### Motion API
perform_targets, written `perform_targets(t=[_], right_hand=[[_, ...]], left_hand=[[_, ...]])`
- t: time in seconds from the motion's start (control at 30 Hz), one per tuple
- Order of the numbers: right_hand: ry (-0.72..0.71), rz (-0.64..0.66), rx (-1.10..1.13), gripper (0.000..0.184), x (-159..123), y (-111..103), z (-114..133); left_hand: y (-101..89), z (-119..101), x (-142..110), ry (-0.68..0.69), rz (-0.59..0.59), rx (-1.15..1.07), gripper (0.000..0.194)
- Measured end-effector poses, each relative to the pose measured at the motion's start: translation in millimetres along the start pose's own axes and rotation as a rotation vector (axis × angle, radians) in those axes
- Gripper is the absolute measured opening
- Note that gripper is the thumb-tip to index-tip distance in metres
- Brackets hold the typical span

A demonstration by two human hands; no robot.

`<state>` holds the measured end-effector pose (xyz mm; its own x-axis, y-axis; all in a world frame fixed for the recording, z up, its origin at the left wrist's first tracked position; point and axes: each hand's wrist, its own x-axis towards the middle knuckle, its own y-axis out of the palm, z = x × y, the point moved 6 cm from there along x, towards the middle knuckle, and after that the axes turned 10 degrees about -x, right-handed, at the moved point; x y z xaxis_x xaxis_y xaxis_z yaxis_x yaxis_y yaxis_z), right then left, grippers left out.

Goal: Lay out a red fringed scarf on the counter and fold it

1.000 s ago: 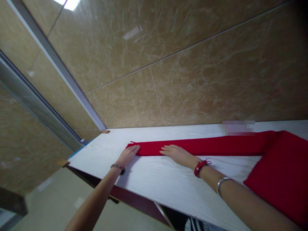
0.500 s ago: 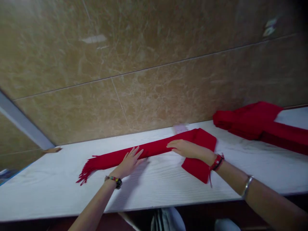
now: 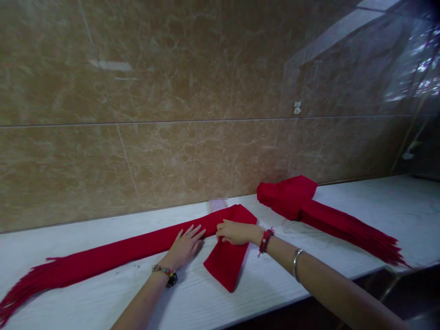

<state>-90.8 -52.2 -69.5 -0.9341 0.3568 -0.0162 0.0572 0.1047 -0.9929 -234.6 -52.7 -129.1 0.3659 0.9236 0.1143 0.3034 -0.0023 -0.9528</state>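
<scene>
A long red scarf [image 3: 130,250] lies lengthwise on the white tabletop, its fringe spread at the far left. At its right part it turns over in a slanted fold, and a short end angles down toward the front edge. My left hand [image 3: 185,245] rests open on the scarf's lower edge, fingers spread, left of the fold. Just to its right, my right hand [image 3: 237,231] is closed at the fold, fingers curled on the scarf's inner edge; its fingertips are partly hidden.
To the right lies a stack of folded red scarves [image 3: 288,197] with fringes pointing toward the front edge. A small pale pinkish item [image 3: 218,205] sits behind the scarf against the brown tiled wall [image 3: 185,156]. The white table [image 3: 275,275] drops off at its front edge.
My view has swung to the right, showing more of the scarf stack. My left hand has slid right along the scarf. My right hand has moved nearer the fold, and its fingers have curled.
</scene>
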Motion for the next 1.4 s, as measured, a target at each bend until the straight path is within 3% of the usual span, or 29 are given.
perform_targets(t=[0.13, 0.23, 0.3, 0.43, 0.53, 0.63, 0.73, 0.87, 1.13, 1.3, 1.4], right_hand=[[-0.124, -0.204, 0.095, 0.018, 8.3, -24.3, 27.2], [-0.153, -0.241, 0.023, 0.019, 14.6, -12.8, 42.4], [-0.084, -0.281, 0.006, 0.023, 13.2, -2.1, 35.0], [0.275, -0.417, 0.102, 0.028, -8.8, 2.0, -26.4], [0.693, -0.378, 0.2, 0.031, -29.2, 5.5, -86.2], [0.918, -0.294, 0.254, 0.036, -33.7, 15.3, -120.2], [0.972, -0.234, 0.277, 0.031, -25.0, 27.7, -134.3], [1.035, -0.232, 0.271, 0.02, -22.8, 39.2, -148.3], [1.067, -0.314, 0.26, 0.036, -32.7, 65.2, -156.7], [1.024, -0.348, 0.291, 0.042, -32.5, 67.9, -162.5], [0.987, -0.364, 0.326, 0.043, -34.5, 63.0, -166.1]], left_hand=[[-10.0, 2.9, -1.0, 0.001, -0.025, -0.212, 0.043], [-29.9, 10.8, -4.6, -0.039, -0.143, -0.498, 0.044], [-38.6, 17.2, -9.4, -0.101, -0.175, -0.657, 0.048], [-35.4, 6.0, -18.8, -0.159, 0.008, -0.789, 0.051], [-31.4, -18.5, -23.8, -0.11, 0.157, -0.717, 0.049], [-30.0, -33.1, -26.9, -0.103, 0.239, -0.713, 0.045], [-26.9, -34.6, -26.7, -0.084, 0.266, -0.785, 0.038], [-20.9, -23.2, -20.9, -0.096, 0.114, -0.738, 0.042], [-16.5, -28.4, -20.3, -0.118, -0.031, -0.442, 0.047], [-16.3, -40.2, -22.9, -0.032, 0.027, -0.413, 0.048], [-20.7, -48.6, -23.6, 0.017, 0.058, -0.56, 0.043]])
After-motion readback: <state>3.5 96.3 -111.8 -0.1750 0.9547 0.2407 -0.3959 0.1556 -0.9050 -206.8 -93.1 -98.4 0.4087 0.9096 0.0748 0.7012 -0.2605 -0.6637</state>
